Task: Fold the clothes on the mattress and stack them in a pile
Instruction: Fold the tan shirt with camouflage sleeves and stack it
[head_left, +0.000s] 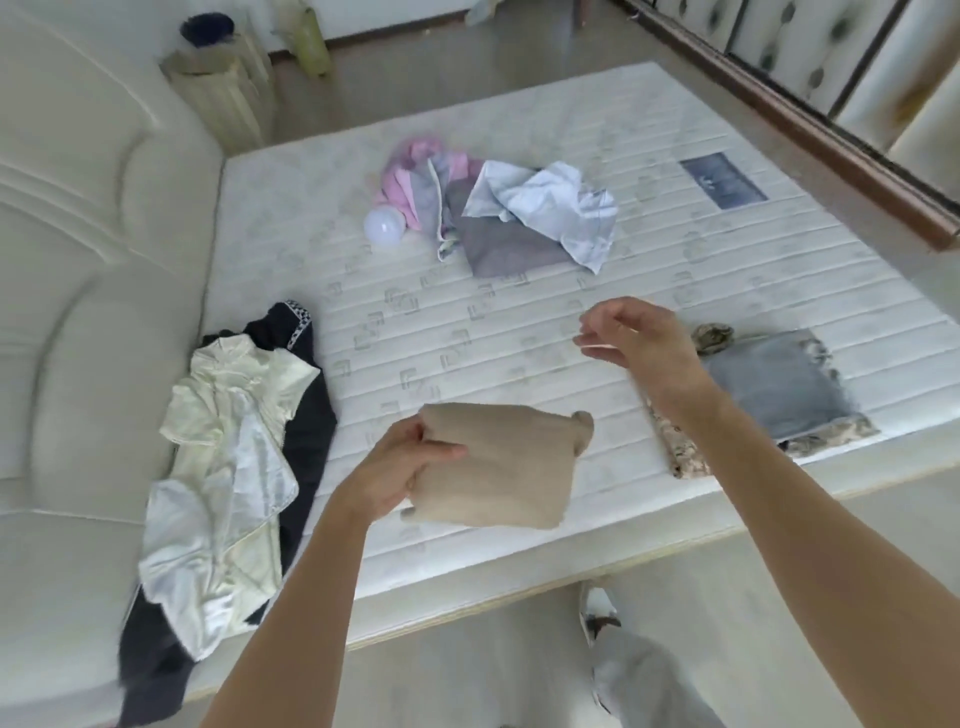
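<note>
Folded beige garment (498, 467) held above mattress (467, 338) near edge, long axis roughly left-right, left hand (400, 467) grip pinching its left end, right hand (639, 338) grip loosely curled, holding nothing, just left of folded pile (779, 395).

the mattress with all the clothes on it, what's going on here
A person is folding laundry on the mattress. The left hand holds a folded beige garment above the near edge, while the right hand hovers loosely curled, holding nothing. A folded pile sits to the right. Unfolded clothes remain: a cream and dark heap on the left, and a pink, grey and pale blue heap further back.
</note>
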